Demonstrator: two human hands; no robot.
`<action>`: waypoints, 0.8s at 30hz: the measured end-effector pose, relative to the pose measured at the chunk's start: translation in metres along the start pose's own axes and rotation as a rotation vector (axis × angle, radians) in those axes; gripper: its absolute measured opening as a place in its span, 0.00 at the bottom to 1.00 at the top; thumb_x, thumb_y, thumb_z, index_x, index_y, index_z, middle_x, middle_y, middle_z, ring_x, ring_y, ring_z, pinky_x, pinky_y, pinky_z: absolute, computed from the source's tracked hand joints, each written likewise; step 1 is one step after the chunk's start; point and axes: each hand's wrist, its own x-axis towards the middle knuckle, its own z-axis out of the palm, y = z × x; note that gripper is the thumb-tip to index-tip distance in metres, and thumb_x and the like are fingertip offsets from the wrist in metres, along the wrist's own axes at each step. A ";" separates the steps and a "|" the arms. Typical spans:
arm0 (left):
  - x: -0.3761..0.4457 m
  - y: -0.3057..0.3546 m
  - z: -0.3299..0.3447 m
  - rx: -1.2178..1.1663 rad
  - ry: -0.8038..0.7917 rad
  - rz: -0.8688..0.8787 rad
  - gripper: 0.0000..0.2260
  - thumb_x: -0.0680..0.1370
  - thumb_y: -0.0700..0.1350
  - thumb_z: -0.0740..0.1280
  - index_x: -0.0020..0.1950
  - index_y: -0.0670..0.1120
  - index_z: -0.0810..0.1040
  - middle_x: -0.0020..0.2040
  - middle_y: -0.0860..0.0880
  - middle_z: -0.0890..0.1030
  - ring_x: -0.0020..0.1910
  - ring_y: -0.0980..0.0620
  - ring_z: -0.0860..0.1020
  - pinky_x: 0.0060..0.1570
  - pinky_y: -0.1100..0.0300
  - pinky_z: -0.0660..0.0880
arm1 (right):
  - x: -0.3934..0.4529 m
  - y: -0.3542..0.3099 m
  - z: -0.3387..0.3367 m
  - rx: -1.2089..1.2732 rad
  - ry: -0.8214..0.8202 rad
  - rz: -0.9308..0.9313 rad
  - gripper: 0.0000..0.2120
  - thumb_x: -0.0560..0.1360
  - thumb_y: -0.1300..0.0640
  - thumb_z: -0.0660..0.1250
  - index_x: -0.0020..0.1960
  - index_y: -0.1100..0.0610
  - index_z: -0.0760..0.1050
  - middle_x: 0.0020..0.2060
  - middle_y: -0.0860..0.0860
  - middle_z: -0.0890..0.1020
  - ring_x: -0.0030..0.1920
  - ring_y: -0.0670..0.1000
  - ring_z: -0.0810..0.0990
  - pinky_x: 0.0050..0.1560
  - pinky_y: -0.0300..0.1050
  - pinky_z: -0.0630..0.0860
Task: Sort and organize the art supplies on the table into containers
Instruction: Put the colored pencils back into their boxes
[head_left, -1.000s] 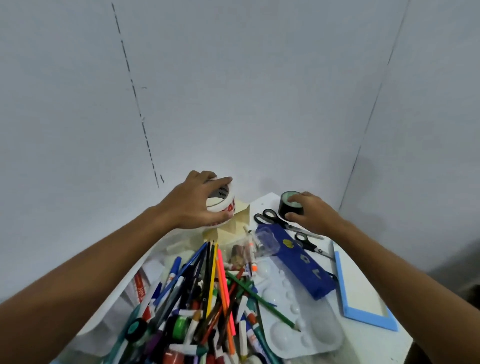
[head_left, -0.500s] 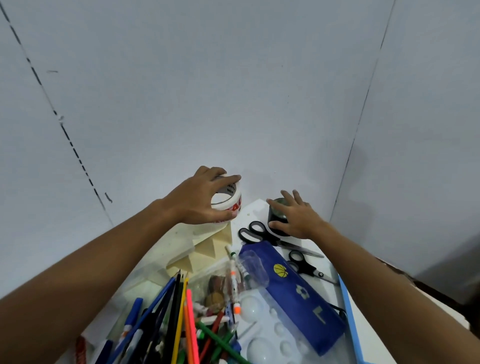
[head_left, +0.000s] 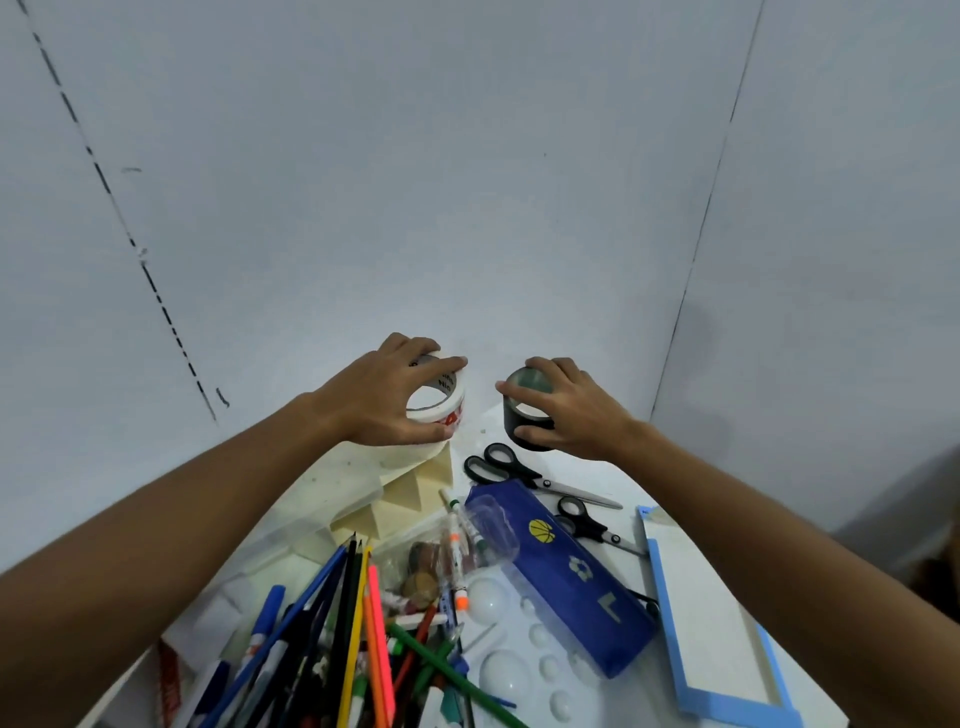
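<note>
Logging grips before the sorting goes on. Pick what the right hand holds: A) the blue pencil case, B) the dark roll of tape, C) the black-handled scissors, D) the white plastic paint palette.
B: the right hand has fingers curled round the dark roll of tape, while the left hand grips the white roll of printed tape.

Under the left hand (head_left: 382, 397) there's a glossy white printed tape roll (head_left: 441, 402); the right hand (head_left: 569, 410) has a matt black tape roll (head_left: 524, 423). Nearby: shiny white plastic paint palette (head_left: 511, 670), blue cloth pencil case (head_left: 566, 577).
</note>
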 end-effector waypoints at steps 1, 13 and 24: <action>-0.003 0.001 -0.006 0.016 0.005 0.007 0.38 0.68 0.71 0.59 0.75 0.56 0.64 0.70 0.49 0.67 0.68 0.49 0.63 0.59 0.54 0.70 | 0.000 -0.005 -0.010 -0.006 0.010 -0.020 0.28 0.73 0.37 0.54 0.71 0.45 0.69 0.66 0.59 0.70 0.61 0.62 0.70 0.55 0.59 0.75; -0.135 -0.011 -0.113 0.229 0.063 -0.031 0.36 0.71 0.69 0.61 0.75 0.54 0.65 0.69 0.44 0.69 0.67 0.46 0.66 0.59 0.51 0.73 | 0.028 -0.120 -0.111 -0.053 0.166 -0.279 0.28 0.74 0.37 0.56 0.72 0.45 0.67 0.67 0.60 0.70 0.61 0.63 0.71 0.55 0.61 0.76; -0.402 -0.028 -0.226 0.389 0.034 -0.335 0.35 0.71 0.67 0.63 0.74 0.52 0.68 0.66 0.42 0.72 0.64 0.43 0.70 0.56 0.47 0.75 | 0.070 -0.376 -0.145 0.086 0.277 -0.654 0.27 0.76 0.38 0.56 0.72 0.45 0.66 0.67 0.61 0.70 0.60 0.63 0.71 0.55 0.59 0.76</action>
